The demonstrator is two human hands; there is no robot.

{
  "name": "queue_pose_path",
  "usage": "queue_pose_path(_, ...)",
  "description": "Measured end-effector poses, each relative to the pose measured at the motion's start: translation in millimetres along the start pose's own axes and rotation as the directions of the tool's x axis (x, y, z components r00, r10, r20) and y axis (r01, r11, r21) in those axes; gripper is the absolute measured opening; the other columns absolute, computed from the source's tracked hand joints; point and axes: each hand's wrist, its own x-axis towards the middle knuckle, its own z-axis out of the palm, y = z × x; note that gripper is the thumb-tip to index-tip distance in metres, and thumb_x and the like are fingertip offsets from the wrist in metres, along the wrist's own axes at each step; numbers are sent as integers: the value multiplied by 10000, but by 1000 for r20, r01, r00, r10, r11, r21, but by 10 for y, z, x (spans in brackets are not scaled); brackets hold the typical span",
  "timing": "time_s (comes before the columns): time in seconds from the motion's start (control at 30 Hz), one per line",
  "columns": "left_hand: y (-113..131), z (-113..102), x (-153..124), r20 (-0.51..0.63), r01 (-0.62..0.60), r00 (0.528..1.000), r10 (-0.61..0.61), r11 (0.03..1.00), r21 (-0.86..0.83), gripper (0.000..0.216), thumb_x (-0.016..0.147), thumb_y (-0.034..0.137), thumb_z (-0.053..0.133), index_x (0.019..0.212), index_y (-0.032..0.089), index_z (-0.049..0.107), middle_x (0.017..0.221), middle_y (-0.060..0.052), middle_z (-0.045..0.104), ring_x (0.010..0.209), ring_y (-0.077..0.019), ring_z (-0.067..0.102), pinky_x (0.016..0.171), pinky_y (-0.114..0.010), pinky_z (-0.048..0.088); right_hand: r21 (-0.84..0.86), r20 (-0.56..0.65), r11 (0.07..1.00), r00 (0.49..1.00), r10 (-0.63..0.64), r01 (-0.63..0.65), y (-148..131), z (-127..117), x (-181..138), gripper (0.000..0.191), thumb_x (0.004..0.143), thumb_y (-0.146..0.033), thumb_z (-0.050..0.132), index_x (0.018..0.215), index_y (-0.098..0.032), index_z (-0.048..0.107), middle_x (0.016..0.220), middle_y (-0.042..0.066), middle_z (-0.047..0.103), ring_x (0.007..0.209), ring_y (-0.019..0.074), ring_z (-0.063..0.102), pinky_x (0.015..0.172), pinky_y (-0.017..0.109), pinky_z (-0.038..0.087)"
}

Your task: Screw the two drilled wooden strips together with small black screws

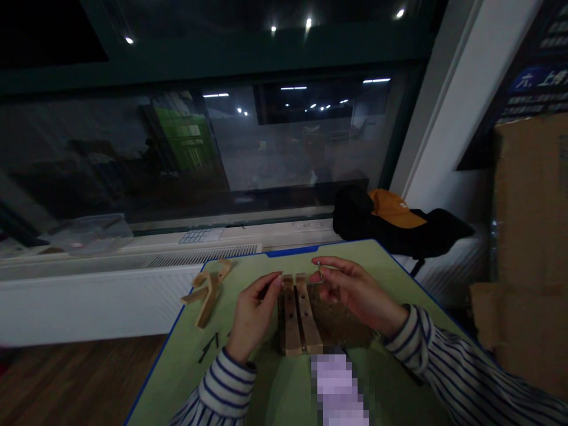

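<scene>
In the middle of the table lie two long wooden pieces, a left one (pixel 291 334) and a right one (pixel 313 334), side by side with a narrow gap and small dark holes in them. My left hand (pixel 252 316) is closed at the far end of the left piece, thumb against fingers; what sits in that pinch is too small to make out. Above the far end of the right piece, my right hand (pixel 350 290) pinches a thin L-shaped hex key (pixel 320 272) between thumb and fingers. A brown, dark-grained surface (pixel 348 325) shows under my right hand.
More curved wooden parts (pixel 208 293) lie at the table's left edge, with several dark, thin pieces (pixel 208 346) nearer me. A pixelated lilac object (pixel 339 387) is at the front. Beyond the table (pixel 275 390) are a radiator (pixel 110 302), a black bag (pixel 359 219) and cardboard (pixel 532 236).
</scene>
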Motion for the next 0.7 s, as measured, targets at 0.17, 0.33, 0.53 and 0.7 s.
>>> queue_pose_path(0.17, -179, 52, -46, 34, 13, 999, -14, 1000, 21, 257, 852, 311, 525, 966, 142, 681, 897, -65, 721, 823, -182, 661, 752, -274, 523, -43, -9, 999, 1000, 12, -12, 94, 31, -15, 283, 893, -362, 481, 1052, -141, 555, 918, 43, 616, 679, 126, 598, 578, 291, 510)
queue_pose_path(0.33, -404, 82, -190, 72, 4, 997, -10, 997, 82, 220, 840, 284, 547, 959, 165, 689, 894, -55, 716, 784, -179, 654, 726, -280, 517, -213, 7, 977, 1000, -10, 11, 175, 69, 22, 227, 867, -336, 523, 961, -149, 612, 868, 39, 652, 712, 141, 616, 625, 302, 510)
queue_pose_path(0.53, -321, -56, -348, 187, -97, 980, 73, 988, 124, 184, 784, 229, 609, 937, 162, 687, 779, -57, 652, 694, -170, 600, 640, -292, 504, -473, 98, 876, 994, -53, 94, 193, 42, 45, 177, 842, -236, 544, 973, -233, 663, 949, 22, 696, 869, 169, 627, 791, 308, 464)
queue_pose_path(0.7, -97, -161, -420, 351, -548, 798, 489, 832, 87, 368, 720, 315, 693, 1026, 120, 631, 1011, -128, 647, 946, -238, 581, 781, -367, 516, -593, 196, 792, 980, -35, 147, 158, -27, 10, 160, 863, -199, 518, 967, -229, 636, 914, 2, 689, 840, 137, 622, 766, 267, 451)
